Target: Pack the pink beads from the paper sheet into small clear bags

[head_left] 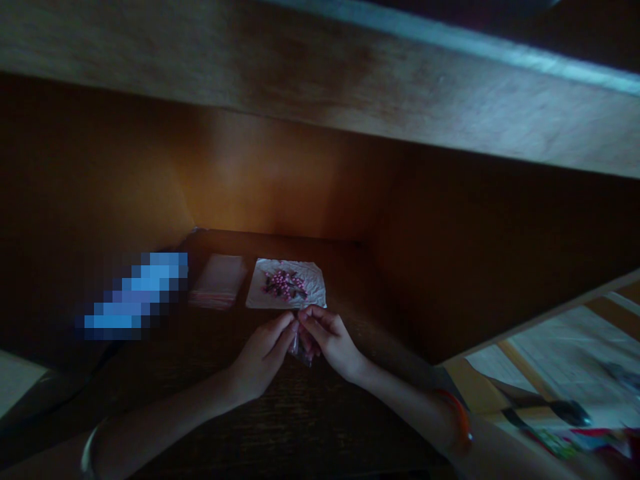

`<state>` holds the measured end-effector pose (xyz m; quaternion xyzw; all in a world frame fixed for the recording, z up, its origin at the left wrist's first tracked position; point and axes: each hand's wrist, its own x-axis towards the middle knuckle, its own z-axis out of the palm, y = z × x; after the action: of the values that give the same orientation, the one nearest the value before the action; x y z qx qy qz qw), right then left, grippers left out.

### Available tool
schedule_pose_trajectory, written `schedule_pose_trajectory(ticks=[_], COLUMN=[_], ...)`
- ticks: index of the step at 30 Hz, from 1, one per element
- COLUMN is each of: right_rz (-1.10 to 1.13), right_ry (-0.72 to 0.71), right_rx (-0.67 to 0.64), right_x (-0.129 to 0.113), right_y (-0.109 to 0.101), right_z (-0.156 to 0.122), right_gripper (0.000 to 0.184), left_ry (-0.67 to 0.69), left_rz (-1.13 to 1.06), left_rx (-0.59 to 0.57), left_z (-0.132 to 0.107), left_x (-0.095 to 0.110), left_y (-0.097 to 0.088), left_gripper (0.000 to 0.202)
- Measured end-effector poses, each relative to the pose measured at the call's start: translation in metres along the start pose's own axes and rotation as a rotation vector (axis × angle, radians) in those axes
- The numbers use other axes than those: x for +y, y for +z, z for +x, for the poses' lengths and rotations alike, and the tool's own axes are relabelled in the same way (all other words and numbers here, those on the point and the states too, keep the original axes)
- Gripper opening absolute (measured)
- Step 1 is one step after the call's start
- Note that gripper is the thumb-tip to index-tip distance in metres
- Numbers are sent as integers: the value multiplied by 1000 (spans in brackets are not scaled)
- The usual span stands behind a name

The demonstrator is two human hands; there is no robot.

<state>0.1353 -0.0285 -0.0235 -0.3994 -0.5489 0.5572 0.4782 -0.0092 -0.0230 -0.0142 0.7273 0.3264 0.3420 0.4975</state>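
My feed was pretty dark, so bear with me. The biggest thing in view was a wooden shelf board [320,87] running across the top of the frame, above a recess with an orange-lit back wall [270,180]. Below that was a dark wooden table [300,427]. At about 4 o'clock from the hands, a pale sheet of paper [565,353] lay on a lower surface, with a dark-handled tool [547,413] on it that I couldn't identify.

At about 10 o'clock, a blue object [135,297] was pixelated out, so no idea what it was. At about 11 o'clock sat what looked like a stack of clear plastic bags [217,280], flat and tidy. At 12 o'clock was a crumpled white paper [286,297] holding a cluster of pink pearl beads [283,283]. So the beads were out on the paper, not in any container I could see.

The hands were together at center frame, held narrow, with the left hand [263,353] and right hand [330,340] both pinching a small clear plastic bag [301,350] just below the paper's near edge. Their fingers hid most of it, so I couldn't tell if anything was inside. There was an orange bangle [457,417] on the right wrist.
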Motion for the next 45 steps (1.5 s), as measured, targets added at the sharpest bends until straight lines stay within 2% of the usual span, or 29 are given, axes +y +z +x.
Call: schedule_pose_trajectory(ticks=[12, 20, 26, 30, 33, 41, 45], right_rz=[39, -42, -167, -358, -457, -566, -546], right_ry=[60, 58, -52, -146, -211, -193, -171], right_rx=[-43, -87, -105, -40, -3, 73, 49], right_x=[2, 5, 6, 4, 1, -6, -7], right_y=[-1, -3, -3, -5, -6, -5, -7], right_z=[-2, -2, -3, -5, -6, -8, -8], right_gripper=[31, 33, 28, 19, 16, 13, 11], left_ry=[17, 28, 61, 108, 148, 235, 254], left_rz=[60, 88, 378, 624, 724, 881, 910], left_rx=[37, 4, 103, 156, 164, 176, 173], left_z=[-3, -2, -1, -2, -3, -6, -6], left_x=[-5, -11, -16, -16, -15, -12, -11], left_y=[1, 0, -2, -3, -3, -2, -1], left_gripper=[27, 23, 21, 14, 13, 11, 10])
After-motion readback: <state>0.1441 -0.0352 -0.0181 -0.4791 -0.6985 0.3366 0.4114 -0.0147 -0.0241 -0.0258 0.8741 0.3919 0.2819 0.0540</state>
